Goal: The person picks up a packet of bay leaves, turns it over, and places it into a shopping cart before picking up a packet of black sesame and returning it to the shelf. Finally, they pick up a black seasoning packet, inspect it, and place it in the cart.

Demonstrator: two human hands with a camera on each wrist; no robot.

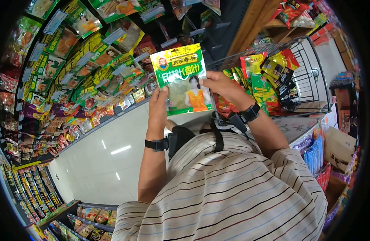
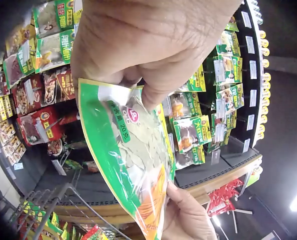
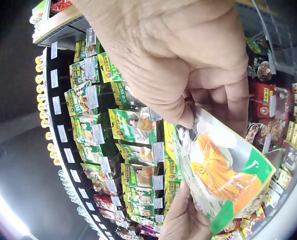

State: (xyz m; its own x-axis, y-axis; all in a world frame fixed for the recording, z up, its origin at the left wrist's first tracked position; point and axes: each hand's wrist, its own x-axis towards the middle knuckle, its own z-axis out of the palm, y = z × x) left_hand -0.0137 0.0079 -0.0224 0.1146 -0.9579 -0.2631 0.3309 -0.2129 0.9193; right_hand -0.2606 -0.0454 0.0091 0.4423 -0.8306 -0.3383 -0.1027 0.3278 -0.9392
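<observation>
A green and yellow packet [image 1: 181, 80] with a clear window and a figure in orange is held upright before the chest in the head view. The left hand [image 1: 157, 105] pinches its left edge, thumb on the front. At the right edge the right hand [image 1: 224, 87] grips it, thumb on the printed face. Through the window of the packet [image 2: 138, 137], dry greyish-green leaves show in the left wrist view, below the left hand [image 2: 148, 45]. The right wrist view has the packet [image 3: 223, 170] under the right hand [image 3: 183, 60].
Shelves of hanging packets [image 1: 52, 70] with price tags stand at the left and front. A wire cart [image 1: 309, 80] with several packets [image 1: 263, 86] is at the right. Blue-wrapped goods [image 1: 313, 154] lie below it. Pale tiled floor [image 1: 96, 156] shows at lower left.
</observation>
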